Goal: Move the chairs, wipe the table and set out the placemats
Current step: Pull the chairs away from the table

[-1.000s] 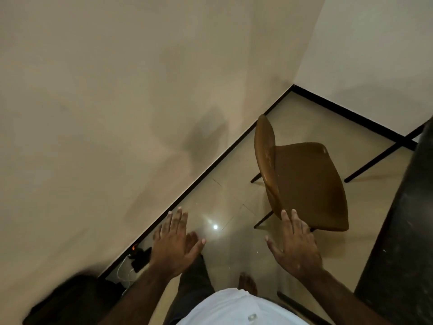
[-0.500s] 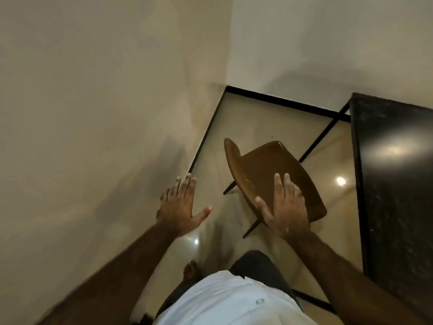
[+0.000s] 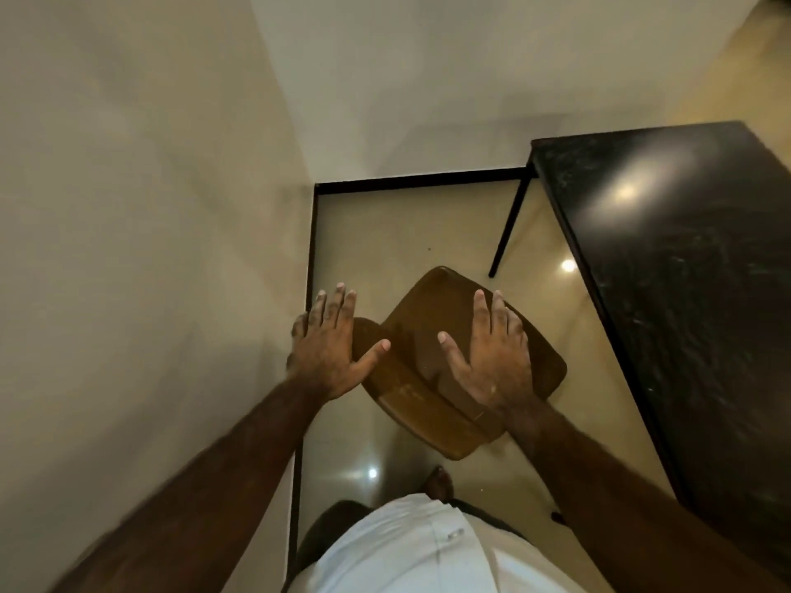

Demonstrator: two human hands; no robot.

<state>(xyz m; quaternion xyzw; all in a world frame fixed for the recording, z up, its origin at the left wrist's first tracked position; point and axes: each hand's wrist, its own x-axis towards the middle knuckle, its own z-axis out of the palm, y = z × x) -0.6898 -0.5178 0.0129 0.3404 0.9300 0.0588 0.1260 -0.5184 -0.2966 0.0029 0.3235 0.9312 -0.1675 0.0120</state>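
A brown chair [image 3: 432, 318] stands on the glossy floor in the corner, its backrest toward me and its seat pointing away. My left hand [image 3: 327, 348] is spread out above the left end of the backrest, fingers apart, holding nothing. Over the seat hovers my right hand [image 3: 492, 357], palm down, fingers apart and empty. Whether either hand touches the chair I cannot tell. The black table [image 3: 685, 293] runs along the right side, its top bare and shiny. No placemats or cloth are in view.
Beige walls [image 3: 150, 207] close the left and far sides, edged by a black skirting [image 3: 419, 179]. A thin black table leg [image 3: 509, 224] stands just beyond the chair. My bare foot [image 3: 436, 483] is on the tiled floor [image 3: 385, 250] behind the chair.
My view has swung right, bringing the table and corner into sight. Both hands have come forward over the chair, which now lies directly under them.
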